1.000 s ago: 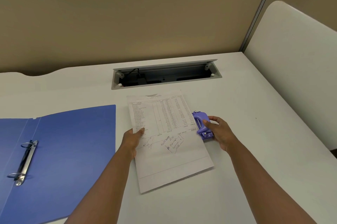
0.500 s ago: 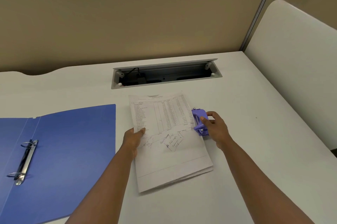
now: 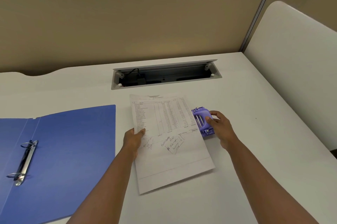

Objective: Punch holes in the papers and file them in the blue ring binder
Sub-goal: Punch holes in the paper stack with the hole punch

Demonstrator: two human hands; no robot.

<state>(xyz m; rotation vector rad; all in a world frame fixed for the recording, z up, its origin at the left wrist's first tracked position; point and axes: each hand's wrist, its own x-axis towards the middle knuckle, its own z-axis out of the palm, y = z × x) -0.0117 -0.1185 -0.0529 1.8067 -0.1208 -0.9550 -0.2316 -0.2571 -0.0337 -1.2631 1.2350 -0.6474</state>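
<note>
Binder (image 3: pixel 69 143), blue and matte, is laid open on the white desk (image 3: pixel 255 150), metal rings (image 3: pixel 23 161) bare; printed papers (image 3: pixel 173 150) are pinched by the left hand (image 3: pixel 133 140); their right edge is slotted into a lilac plastic punch (image 3: pixel 201 121), loosely gripped by the right hand (image 3: pixel 221 130).

So the paper (image 3: pixel 171 143) sits mid-desk (image 3: pixel 246 96). Binder (image 3: pixel 60 150) lies open left of it, punch (image 3: pixel 201 122) touches its right edge, cable tray (image 3: pixel 166 75) is behind it.
</note>
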